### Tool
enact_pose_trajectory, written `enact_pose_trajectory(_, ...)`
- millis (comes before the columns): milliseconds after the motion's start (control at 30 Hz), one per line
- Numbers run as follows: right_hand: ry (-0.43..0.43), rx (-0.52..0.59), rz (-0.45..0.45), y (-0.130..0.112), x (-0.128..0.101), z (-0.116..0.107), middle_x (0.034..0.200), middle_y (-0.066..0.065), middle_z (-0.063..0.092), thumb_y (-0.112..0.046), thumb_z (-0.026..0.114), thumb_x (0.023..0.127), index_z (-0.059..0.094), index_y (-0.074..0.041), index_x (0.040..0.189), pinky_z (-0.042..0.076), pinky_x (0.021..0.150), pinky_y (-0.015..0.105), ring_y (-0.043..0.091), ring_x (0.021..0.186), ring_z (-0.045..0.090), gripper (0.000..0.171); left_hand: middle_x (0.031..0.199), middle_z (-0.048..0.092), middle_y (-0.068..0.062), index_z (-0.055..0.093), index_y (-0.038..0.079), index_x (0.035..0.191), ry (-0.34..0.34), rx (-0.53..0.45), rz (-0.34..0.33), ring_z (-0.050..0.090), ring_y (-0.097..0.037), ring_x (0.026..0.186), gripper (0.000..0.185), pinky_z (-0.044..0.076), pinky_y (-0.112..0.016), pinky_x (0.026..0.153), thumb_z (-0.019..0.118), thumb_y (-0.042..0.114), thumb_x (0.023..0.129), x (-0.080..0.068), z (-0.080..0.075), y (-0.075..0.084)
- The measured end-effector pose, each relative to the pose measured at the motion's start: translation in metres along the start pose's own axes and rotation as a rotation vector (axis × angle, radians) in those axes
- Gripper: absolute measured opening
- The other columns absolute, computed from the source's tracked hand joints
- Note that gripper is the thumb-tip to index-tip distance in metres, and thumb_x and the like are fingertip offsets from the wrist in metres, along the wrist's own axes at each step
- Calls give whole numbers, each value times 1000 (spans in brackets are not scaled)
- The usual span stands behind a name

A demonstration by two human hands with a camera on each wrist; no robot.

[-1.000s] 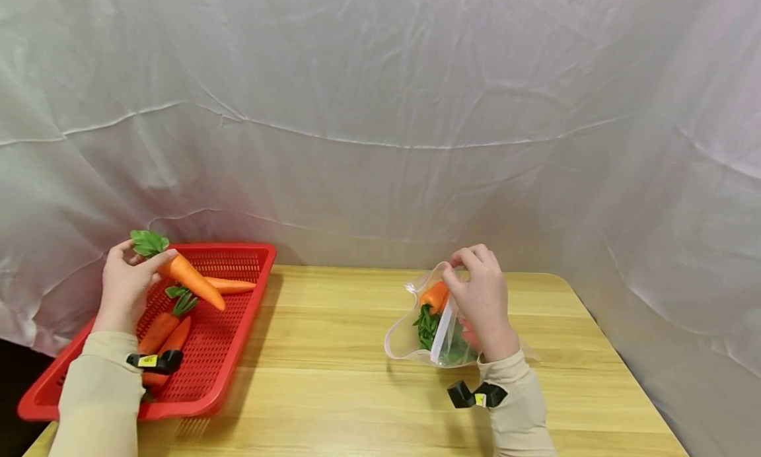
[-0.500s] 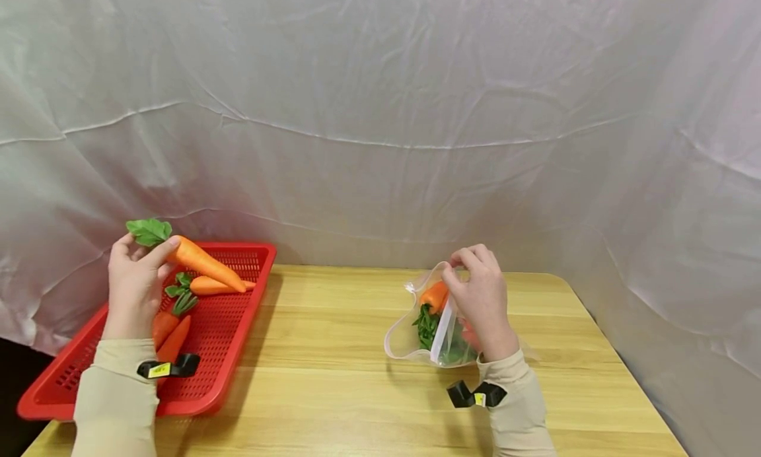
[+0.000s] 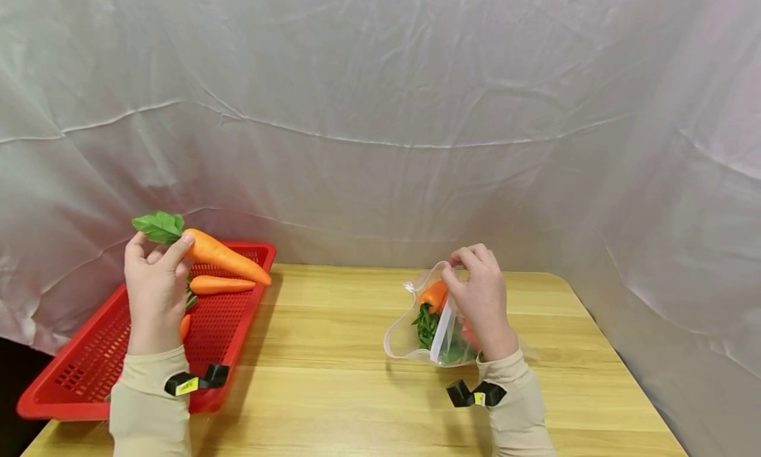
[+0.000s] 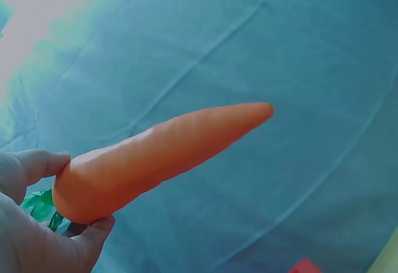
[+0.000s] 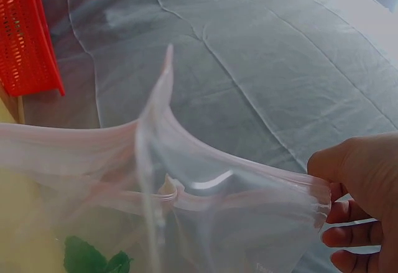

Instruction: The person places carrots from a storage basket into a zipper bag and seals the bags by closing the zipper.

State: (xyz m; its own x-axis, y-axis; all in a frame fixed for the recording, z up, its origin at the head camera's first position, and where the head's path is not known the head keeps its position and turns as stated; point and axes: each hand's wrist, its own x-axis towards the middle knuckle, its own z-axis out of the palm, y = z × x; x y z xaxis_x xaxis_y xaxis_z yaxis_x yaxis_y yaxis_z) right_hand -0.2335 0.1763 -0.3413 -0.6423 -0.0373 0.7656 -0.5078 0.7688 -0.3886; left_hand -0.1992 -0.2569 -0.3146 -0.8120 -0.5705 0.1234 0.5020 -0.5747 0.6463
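My left hand (image 3: pixel 156 292) pinches a carrot (image 3: pixel 228 255) near its thick, leafy end, holding it up over the red basket with the tip toward the right. In the left wrist view the thumb and fingers grip the carrot (image 4: pixel 161 155) at its top, its green leaves partly hidden behind the hand. On the right, my right hand (image 3: pixel 480 295) pinches the edge of a clear zip bag (image 3: pixel 401 341), whose mouth gapes. Inside the bag lies a carrot (image 3: pixel 436 297) with green leaves. The right wrist view shows the bag's corner (image 5: pixel 314 195) between thumb and fingers.
The red slotted basket (image 3: pixel 228 364) stands at the table's left, with another carrot (image 3: pixel 220 285) and part of one more showing past the left arm. Wooden table surface (image 3: pixel 321 351) lies between basket and bag. A pale cloth (image 3: pixel 380 113) hangs behind.
My left hand has moved right and slightly up with the carrot, whose tip now overlaps the basket's right rim. The right hand and the bag have stayed in place.
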Motion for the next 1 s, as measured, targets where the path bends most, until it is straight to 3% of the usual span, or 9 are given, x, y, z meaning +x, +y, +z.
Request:
enact_pose_trajectory(300, 5, -13, -11, 1, 0, 0, 82, 10, 57, -7, 73, 79, 64, -4, 78, 47, 69, 38, 27, 78, 54, 9, 103, 67, -14, 47, 8, 127, 8, -89, 119, 63, -17, 78, 63, 49, -23, 56, 71, -18, 75, -24, 24, -14)
enact_pose_trajectory(567, 6, -7, -15, 0, 0, 1, 82, 10, 56, -6, 73, 79, 64, -4, 77, 47, 68, 37, 27, 77, 53, 9, 101, 61, -13, 46, 6, 129, -46, -110, 170, 63, -20, 85, 60, 56, -23, 68, 71, -13, 78, -42, 41, -35)
enact_pose_trajectory(800, 8, -7, -19, -1, 0, 1, 82, 10, 57, -7, 73, 79, 64, -4, 78, 46, 68, 37, 27, 78, 53, 9, 100, 60, -10, 48, 9, 124, -55, -111, 148, 62, -17, 86, 55, 56, -22, 69, 71, -14, 78, -60, 63, -61)
enact_pose_trajectory(1000, 8, -1, -26, -1, 0, 1, 82, 10, 57, -7, 73, 79, 64, -4, 77, 46, 67, 37, 27, 77, 53, 9, 110, 59, -6, 47, 11, 125, -147, -44, 103, 60, -13, 90, 54, 55, -20, 73, 65, -17, 81, -82, 76, -89)
